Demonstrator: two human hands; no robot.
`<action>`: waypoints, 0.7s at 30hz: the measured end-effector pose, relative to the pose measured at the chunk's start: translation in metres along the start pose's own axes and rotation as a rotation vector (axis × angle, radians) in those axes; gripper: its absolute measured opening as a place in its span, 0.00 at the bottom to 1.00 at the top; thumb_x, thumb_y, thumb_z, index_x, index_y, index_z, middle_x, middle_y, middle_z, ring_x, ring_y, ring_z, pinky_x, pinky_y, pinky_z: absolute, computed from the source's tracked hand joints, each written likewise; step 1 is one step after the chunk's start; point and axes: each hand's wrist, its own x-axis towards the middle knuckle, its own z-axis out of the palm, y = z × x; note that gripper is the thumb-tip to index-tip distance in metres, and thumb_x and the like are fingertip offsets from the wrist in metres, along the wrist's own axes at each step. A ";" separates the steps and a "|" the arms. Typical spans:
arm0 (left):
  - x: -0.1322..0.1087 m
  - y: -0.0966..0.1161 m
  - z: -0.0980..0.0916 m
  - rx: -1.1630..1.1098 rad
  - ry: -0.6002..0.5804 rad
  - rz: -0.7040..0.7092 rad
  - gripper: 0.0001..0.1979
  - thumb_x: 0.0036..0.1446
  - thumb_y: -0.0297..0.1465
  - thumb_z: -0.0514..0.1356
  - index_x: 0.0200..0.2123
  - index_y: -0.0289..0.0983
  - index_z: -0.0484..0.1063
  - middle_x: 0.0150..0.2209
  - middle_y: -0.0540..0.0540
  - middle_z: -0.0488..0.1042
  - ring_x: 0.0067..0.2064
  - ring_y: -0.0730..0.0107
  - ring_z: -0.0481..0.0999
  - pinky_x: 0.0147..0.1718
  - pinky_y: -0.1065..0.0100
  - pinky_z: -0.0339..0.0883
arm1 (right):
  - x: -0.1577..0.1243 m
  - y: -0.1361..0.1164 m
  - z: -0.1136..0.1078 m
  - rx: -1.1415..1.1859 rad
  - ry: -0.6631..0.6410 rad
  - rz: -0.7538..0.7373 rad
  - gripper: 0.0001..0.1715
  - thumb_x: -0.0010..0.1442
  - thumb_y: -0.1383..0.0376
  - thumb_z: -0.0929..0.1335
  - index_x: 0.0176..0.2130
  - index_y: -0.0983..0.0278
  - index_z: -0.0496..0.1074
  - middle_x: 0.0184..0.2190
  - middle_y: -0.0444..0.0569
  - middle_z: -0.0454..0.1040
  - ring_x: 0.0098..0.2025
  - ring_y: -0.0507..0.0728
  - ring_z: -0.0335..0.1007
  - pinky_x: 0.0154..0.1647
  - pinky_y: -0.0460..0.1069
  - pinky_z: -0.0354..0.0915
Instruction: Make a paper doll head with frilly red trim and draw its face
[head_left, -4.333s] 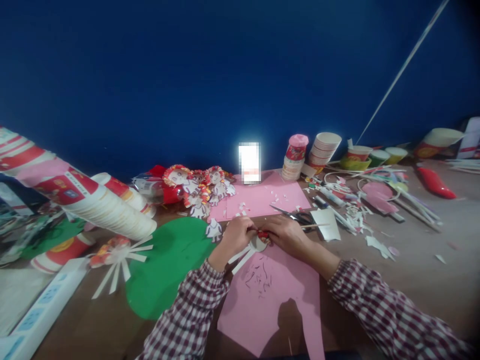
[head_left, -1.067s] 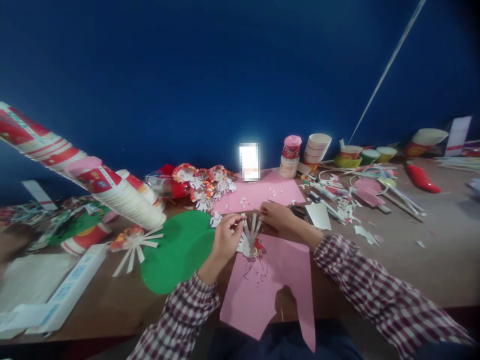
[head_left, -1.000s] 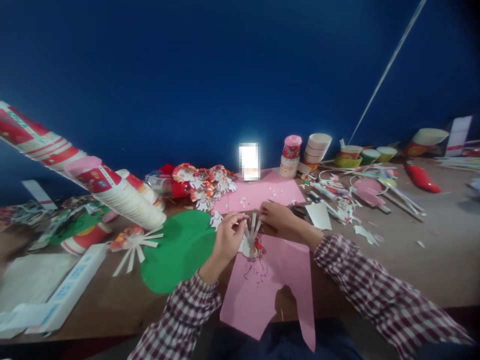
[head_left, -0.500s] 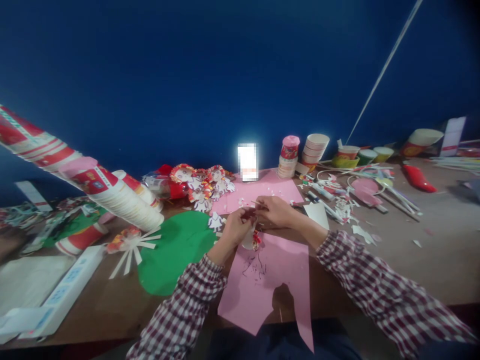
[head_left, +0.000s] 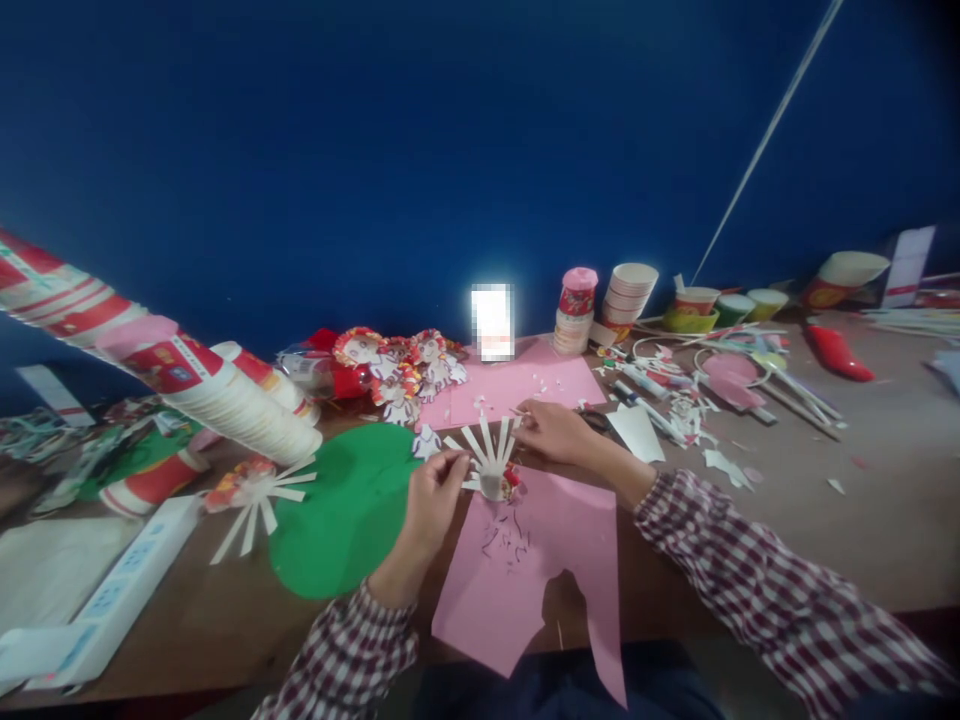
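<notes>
A paper cup cut into white strips (head_left: 489,462) sits on a pink paper sheet (head_left: 536,560), its strips fanned out. My left hand (head_left: 433,492) pinches a strip at the cup's left side. At the right side, my right hand (head_left: 551,430) grips the tip of another strip, fingers closed. Both sleeves are checked red and white.
A green paper shape (head_left: 345,510) lies left of the cup, with another splayed cup (head_left: 251,490) beyond it. Stacked paper cups (head_left: 217,400) lean at left. Paper dolls (head_left: 397,370), a second pink sheet (head_left: 517,385), cup stacks (head_left: 626,295), scissors and scraps (head_left: 675,400) crowd the back.
Half a second ago both hands were bunched together over the cup. They have now drawn apart and the strips are spread out in a fan.
</notes>
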 end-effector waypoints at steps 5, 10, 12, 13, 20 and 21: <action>-0.031 -0.005 -0.007 -0.031 -0.185 -0.266 0.17 0.47 0.42 0.63 0.31 0.32 0.74 0.26 0.45 0.74 0.25 0.74 0.69 0.21 0.75 0.60 | 0.005 -0.004 0.004 0.066 -0.035 -0.093 0.13 0.57 0.65 0.65 0.43 0.64 0.67 0.36 0.50 0.74 0.37 0.55 0.69 0.33 0.45 0.56; -0.035 -0.007 -0.007 -0.060 -0.272 -0.362 0.18 0.46 0.43 0.63 0.30 0.32 0.73 0.23 0.48 0.72 0.21 0.79 0.65 0.20 0.76 0.57 | 0.009 -0.010 0.007 0.026 -0.037 -0.071 0.07 0.56 0.63 0.65 0.35 0.64 0.67 0.31 0.48 0.73 0.31 0.53 0.66 0.30 0.45 0.53; -0.033 -0.010 -0.007 -0.081 -0.300 -0.354 0.17 0.47 0.43 0.63 0.31 0.33 0.73 0.24 0.48 0.73 0.22 0.79 0.66 0.20 0.76 0.57 | 0.011 -0.011 0.008 0.019 -0.056 -0.094 0.08 0.56 0.61 0.65 0.31 0.64 0.66 0.28 0.47 0.71 0.29 0.52 0.64 0.29 0.45 0.52; -0.033 -0.011 -0.006 -0.095 -0.312 -0.346 0.17 0.47 0.42 0.63 0.31 0.33 0.74 0.25 0.47 0.74 0.23 0.78 0.67 0.22 0.75 0.58 | 0.011 -0.011 0.008 0.023 -0.062 -0.108 0.09 0.57 0.61 0.65 0.30 0.64 0.65 0.27 0.46 0.71 0.28 0.51 0.63 0.29 0.45 0.51; -0.026 -0.008 0.006 -0.139 -0.356 -0.326 0.17 0.47 0.41 0.63 0.32 0.31 0.75 0.31 0.41 0.77 0.31 0.69 0.74 0.32 0.69 0.66 | 0.010 -0.015 -0.010 0.165 0.034 -0.167 0.09 0.59 0.63 0.63 0.28 0.64 0.64 0.24 0.43 0.67 0.25 0.49 0.59 0.27 0.44 0.50; -0.024 -0.008 0.008 -0.141 -0.345 -0.338 0.17 0.47 0.41 0.64 0.31 0.31 0.74 0.29 0.42 0.76 0.29 0.71 0.74 0.30 0.70 0.65 | 0.010 -0.016 -0.015 0.194 0.056 -0.180 0.09 0.59 0.63 0.63 0.28 0.64 0.64 0.23 0.43 0.67 0.25 0.49 0.59 0.27 0.44 0.50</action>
